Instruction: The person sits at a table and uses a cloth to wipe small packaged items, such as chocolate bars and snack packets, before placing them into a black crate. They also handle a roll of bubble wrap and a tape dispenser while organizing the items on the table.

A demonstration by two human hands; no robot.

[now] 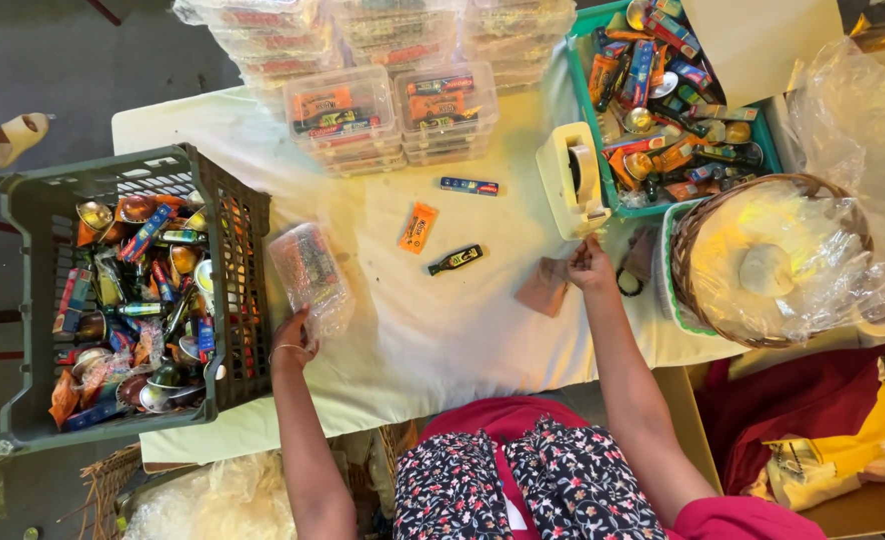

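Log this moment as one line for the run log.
left hand: holds clear packet | right hand: at tape dispenser | table: orange sachet, small bottle

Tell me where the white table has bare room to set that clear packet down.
Bare cloth lies between the left hand holding the clear packet and the right hand at the tape dispenser, below the small bottle. Another patch sits left of the stacked boxes. The grey crate and green tray are crowded.
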